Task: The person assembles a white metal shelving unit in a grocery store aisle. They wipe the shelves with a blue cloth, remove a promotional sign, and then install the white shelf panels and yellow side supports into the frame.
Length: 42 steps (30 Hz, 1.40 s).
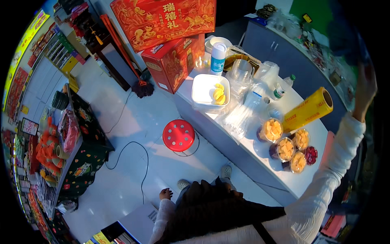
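My left hand point(165, 194) hangs low over the floor, its fingers loosely apart with nothing in them. My right arm stretches out past the counter, and my right hand point(367, 87) is raised at the dark right rim, where its fingers are lost in shadow. Closest to that arm on the white counter point(260, 160) are several clear cups of cut orange-yellow fruit point(285, 149) and a cup of dark red fruit point(310, 155). Behind them lies a yellow roll of film point(308, 109). Farther back, a white tray point(199, 87) holds yellow fruit pieces point(219, 94).
Also on the counter are a blue-and-white spray can point(218, 59), stacked clear cups point(241, 70), a bottle point(283, 87) and red gift boxes point(172, 63). A red stool point(178, 135) stands on the floor near a loose black cable point(147, 162). Shop displays point(77, 162) line the left.
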### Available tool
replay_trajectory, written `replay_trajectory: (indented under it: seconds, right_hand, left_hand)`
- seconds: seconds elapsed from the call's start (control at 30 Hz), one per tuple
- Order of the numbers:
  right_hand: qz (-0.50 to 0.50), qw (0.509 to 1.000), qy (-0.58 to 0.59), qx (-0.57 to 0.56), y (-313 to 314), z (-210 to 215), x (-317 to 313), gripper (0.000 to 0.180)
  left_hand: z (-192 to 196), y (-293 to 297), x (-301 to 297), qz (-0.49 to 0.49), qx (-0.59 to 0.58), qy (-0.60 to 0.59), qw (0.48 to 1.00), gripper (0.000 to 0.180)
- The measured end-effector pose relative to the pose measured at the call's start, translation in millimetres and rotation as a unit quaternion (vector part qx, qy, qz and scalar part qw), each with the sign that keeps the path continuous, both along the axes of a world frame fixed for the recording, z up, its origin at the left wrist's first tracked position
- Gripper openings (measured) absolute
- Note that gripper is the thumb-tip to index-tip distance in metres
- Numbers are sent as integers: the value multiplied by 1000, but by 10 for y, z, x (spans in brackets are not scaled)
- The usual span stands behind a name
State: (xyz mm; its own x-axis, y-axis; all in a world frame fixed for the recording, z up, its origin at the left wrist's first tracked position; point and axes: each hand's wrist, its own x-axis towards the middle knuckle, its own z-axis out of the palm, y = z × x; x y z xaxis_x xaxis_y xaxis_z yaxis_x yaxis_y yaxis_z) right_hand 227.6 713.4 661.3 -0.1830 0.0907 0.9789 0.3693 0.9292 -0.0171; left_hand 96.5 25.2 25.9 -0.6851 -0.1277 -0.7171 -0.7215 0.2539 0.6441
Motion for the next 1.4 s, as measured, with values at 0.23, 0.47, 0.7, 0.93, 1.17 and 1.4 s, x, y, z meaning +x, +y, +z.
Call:
replay_trajectory:
  seconds: [0.23, 0.47, 0.7, 0.93, 1.17, 1.4]
  right_hand:
    - [565, 748, -296, -184, -3388, -1757, -2450, 28]
    - [564, 702, -250, -356, -5140, -3219, -3733, 30]
    - [543, 651, -215, -485, -5478, -3347, -4914, 41]
    - [662, 596, -219, -398, -6325, -3113, -6512, 38]
    - [647, 603, -334, -328, -7011, -3050, -8044, 22]
    - [720, 503, -433, -206, -8047, -3008, -9233, 31]
  left_hand:
    - [-270, -1214, -305, 274, 252, -138, 918, 44]
    - [-44, -1789, -623, 324, 318, -111, 884, 40]
    - [594, -2098, -1503, 379, 281, -49, 880, 39]
    - [369, -3299, -2159, 517, 85, -112, 845, 31]
    - [491, -3584, -3592, 419, -11, -36, 907, 27]
    - [1637, -3243, -5428, 159, -1, 258, 953, 43]
